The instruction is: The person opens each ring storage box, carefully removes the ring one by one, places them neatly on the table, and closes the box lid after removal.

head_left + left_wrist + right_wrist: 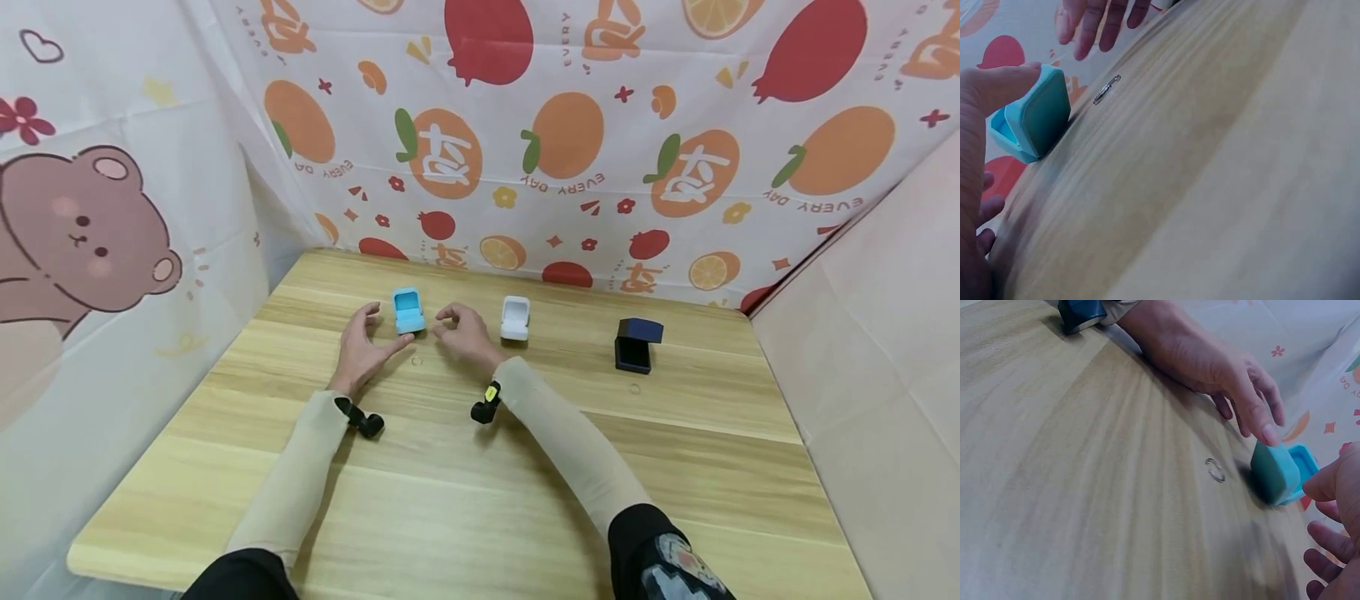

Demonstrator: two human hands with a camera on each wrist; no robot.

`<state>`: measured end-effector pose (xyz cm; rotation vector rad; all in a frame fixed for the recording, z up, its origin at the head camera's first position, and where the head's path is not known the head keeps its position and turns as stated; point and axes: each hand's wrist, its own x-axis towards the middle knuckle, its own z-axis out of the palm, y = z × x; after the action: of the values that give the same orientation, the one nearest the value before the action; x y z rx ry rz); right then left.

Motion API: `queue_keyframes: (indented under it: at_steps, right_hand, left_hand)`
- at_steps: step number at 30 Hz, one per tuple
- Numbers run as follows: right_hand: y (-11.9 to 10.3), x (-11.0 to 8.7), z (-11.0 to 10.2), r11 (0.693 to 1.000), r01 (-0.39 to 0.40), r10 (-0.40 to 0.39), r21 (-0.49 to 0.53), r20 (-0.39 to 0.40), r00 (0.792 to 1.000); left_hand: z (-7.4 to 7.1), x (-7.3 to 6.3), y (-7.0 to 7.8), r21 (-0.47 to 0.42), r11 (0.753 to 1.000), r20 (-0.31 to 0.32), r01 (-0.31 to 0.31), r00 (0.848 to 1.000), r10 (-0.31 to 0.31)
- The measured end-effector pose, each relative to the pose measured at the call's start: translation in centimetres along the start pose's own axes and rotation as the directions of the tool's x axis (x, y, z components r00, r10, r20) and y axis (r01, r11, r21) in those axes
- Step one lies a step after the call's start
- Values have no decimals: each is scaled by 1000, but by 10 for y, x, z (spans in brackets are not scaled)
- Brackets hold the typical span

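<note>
A small turquoise ring box (pixel 408 312) stands with its lid up near the back of the table. Just in front of it lies a silver ring (pixel 1215 470), with a gap showing in its band. My left hand (pixel 362 350) is at the box's left side, fingers spread and the thumb tip right at the box's front top edge. To the right of the box, my right hand (pixel 467 335) hovers with loosely bent fingers and nothing between them. Thumb and fingers are apart in the right wrist view.
An opened white ring box (pixel 515 318) stands just beyond the right hand. Farther right is an opened dark blue ring box (pixel 634 354), with another small ring (pixel 634 388) in front of it. The wooden table (pixel 450 500) meets a fruit-print curtain (pixel 487 217) behind.
</note>
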<state>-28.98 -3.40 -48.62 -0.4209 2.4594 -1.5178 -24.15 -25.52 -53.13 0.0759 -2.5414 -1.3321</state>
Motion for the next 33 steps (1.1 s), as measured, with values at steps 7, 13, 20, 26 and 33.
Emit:
queue_keyframes:
  at_steps: [7, 13, 20, 26, 33]
  right_hand:
    - [-11, 5, -17, 995, 77, -77, -64, 8, 997]
    - [-27, 9, -38, 993, 97, -98, -72, -10, 995]
    - [-44, 11, -68, 993, 115, -116, -35, -35, 993]
    - [-48, 12, -95, 994, 107, -108, -17, -69, 992]
    - [-49, 7, -127, 992, 66, -77, -107, -102, 992]
  left_hand:
    - [-4, 3, 11, -63, 998, -76, -14, 997, 9]
    - [-8, 12, 37, -51, 993, -129, -103, 987, 96]
    - [-10, 31, 73, 25, 986, -69, -168, 983, 169]
    - [-2, 43, 103, 26, 979, -19, -204, 979, 205]
    - [16, 57, 129, 64, 956, 15, -288, 958, 287]
